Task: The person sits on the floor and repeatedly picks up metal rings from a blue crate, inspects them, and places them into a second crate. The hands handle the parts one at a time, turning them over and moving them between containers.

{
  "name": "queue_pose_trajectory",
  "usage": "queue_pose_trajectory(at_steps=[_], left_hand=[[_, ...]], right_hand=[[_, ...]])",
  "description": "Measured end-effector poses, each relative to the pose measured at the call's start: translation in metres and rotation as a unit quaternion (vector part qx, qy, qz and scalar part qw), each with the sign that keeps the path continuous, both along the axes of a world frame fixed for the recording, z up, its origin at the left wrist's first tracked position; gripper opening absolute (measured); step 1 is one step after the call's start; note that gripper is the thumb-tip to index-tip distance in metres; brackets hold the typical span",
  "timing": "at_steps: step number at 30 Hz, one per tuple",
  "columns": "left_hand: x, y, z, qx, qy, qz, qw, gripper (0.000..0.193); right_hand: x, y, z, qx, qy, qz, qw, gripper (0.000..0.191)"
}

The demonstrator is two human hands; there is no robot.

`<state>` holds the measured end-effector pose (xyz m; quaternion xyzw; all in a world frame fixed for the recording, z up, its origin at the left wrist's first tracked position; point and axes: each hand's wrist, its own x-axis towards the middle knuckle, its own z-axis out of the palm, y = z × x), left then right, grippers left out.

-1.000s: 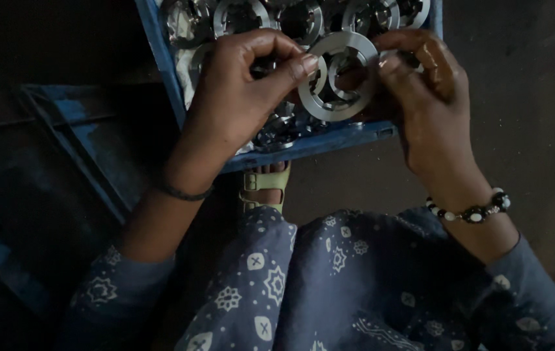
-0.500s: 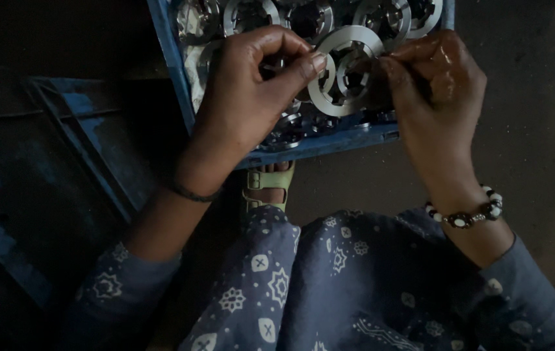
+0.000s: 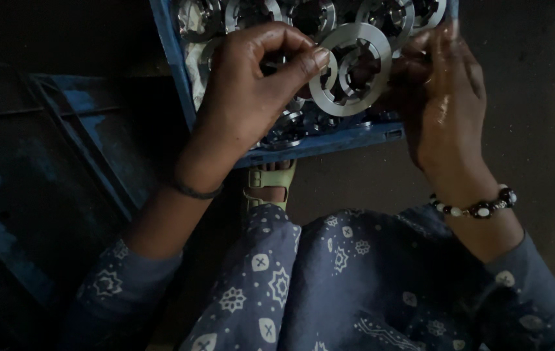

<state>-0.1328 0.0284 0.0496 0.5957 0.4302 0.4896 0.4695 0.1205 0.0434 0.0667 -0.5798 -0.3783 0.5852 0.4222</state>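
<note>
ring: flat metal ring (image 3: 350, 68), silvery, round, notched teeth along inner edge
state: lifted, pinched at its rim from both sides, 9 and 3 o'clock
pose: flat face turned up to the camera, slightly tilted
place: over the blue crate (image 3: 319, 144), near its front wall, 12 o'clock from the person's lap
crate load: more metal rings (image 3: 310, 16) of the same kind, piled loose, overlapping

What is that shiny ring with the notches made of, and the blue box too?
The notched ring, held between the left hand and the right hand, looks like thin bare metal: flat, silvery, glinting. The blue crate seems moulded plastic, with a dull even colour and a thick rim, though dim light leaves that open.
</note>
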Motion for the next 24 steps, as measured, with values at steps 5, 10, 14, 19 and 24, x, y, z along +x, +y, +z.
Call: queue_pose_trajectory(at_steps=[5,10,14,19,24], left_hand=[[0.001,-0.001,0.001,-0.029,0.007,0.004,1.000,0.014],[0.001,0.000,0.001,-0.014,-0.002,0.006,1.000,0.014],[0.000,0.000,0.001,-0.003,-0.015,-0.004,1.000,0.013],[0.006,-0.003,-0.002,-0.021,0.017,-0.041,0.999,0.013],[0.006,0.002,-0.003,-0.114,-0.154,-0.101,0.976,0.023]], right_hand=[[-0.004,-0.003,0.015,0.068,-0.068,0.178,0.979,0.029],[-0.005,-0.001,0.010,0.019,0.048,0.133,0.990,0.021],[0.001,0.000,0.006,-0.021,0.091,0.125,0.988,0.014],[0.006,-0.001,-0.004,0.004,0.030,0.158,0.987,0.016],[0.012,0.002,-0.011,-0.038,0.046,0.039,0.997,0.034]])
